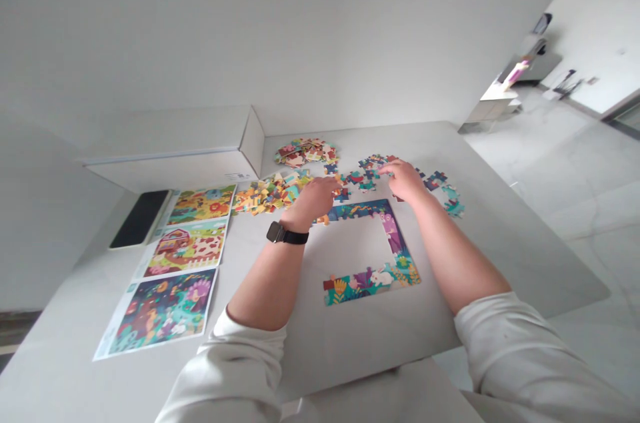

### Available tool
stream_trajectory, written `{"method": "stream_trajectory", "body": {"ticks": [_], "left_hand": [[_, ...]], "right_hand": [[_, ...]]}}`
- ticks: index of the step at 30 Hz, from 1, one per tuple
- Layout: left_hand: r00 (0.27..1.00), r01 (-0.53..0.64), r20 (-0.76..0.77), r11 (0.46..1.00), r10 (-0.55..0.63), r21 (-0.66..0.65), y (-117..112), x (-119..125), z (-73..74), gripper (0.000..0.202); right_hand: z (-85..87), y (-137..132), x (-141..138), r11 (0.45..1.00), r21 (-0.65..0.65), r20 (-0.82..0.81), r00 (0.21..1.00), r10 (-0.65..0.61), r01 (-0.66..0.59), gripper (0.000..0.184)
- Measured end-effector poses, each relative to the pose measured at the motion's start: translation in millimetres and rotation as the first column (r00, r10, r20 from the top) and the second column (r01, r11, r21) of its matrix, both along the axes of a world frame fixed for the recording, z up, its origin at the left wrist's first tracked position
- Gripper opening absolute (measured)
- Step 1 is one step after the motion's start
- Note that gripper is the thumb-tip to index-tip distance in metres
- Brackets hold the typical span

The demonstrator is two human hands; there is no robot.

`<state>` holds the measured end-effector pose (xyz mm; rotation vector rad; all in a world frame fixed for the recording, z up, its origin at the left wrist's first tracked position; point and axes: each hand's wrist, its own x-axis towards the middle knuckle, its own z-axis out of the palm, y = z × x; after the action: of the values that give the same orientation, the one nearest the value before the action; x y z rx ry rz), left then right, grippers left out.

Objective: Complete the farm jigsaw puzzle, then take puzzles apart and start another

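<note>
A partly joined jigsaw border [393, 230] lies flat on the table, showing dark blue, purple and teal forest art with a white rabbit. Above its top left corner, my left hand [319, 198] reaches over loose puzzle pieces, fingers stretched forward and partly hidden; a dark watch is on its wrist. My right hand [405, 180] extends its index finger onto a group of dark blue pieces [373, 162], thumb apart from it. More teal and blue pieces [453, 200] are spread right of this hand.
Yellow pieces [267, 195] are heaped left of my left hand, with another mixed pile [306, 151] behind. Three picture sheets [160, 310] lie at left beside a black phone [140, 220]. A white box [200, 166] stands against the wall.
</note>
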<state>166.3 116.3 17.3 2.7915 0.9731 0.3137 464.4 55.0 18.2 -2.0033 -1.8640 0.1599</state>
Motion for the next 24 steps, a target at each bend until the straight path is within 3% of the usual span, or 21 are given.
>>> {"method": "stream_trajectory", "body": {"ticks": [4, 8, 12, 15, 19, 22, 24], "left_hand": [[0.999, 0.043, 0.013, 0.999, -0.042, -0.005, 2.5, 1.7, -4.4, 0.051], [0.996, 0.091, 0.013, 0.996, -0.091, 0.0, 3.9, 2.5, -5.4, 0.05], [0.996, 0.086, 0.011, 0.996, -0.086, 0.008, 3.7, 2.5, -4.4, 0.05], [0.998, 0.066, 0.008, 0.998, -0.066, 0.009, 3.6, 2.4, -4.0, 0.05], [1.0, 0.027, 0.008, 1.0, -0.027, 0.002, 4.4, 1.7, -2.8, 0.05], [1.0, 0.019, 0.007, 1.0, -0.019, 0.0, 5.3, 0.6, -1.5, 0.05], [1.0, 0.027, 0.012, 1.0, -0.027, 0.001, 5.8, 0.1, -1.4, 0.049]], "right_hand": [[1.4, -3.0, -5.2, 0.998, -0.068, 0.049, 0.999, 0.0, 0.004, 0.05], [-1.1, -3.9, -17.1, 0.983, -0.148, 0.071, 0.99, 0.12, -0.109, 0.05], [1.6, -1.4, -8.6, 0.983, -0.092, 0.004, 0.987, 0.159, -0.157, 0.061], [9.9, -2.9, 13.2, 0.998, -0.043, -0.029, 0.999, -0.039, 0.037, 0.061], [20.9, -10.6, 46.7, 0.935, -0.055, -0.031, 0.935, -0.353, 0.351, 0.057], [23.7, -16.0, 64.0, 0.88, -0.072, 0.024, 0.883, -0.469, 0.469, 0.051], [23.2, -17.5, 67.9, 0.862, -0.138, 0.08, 0.873, -0.481, 0.487, 0.049]]}}
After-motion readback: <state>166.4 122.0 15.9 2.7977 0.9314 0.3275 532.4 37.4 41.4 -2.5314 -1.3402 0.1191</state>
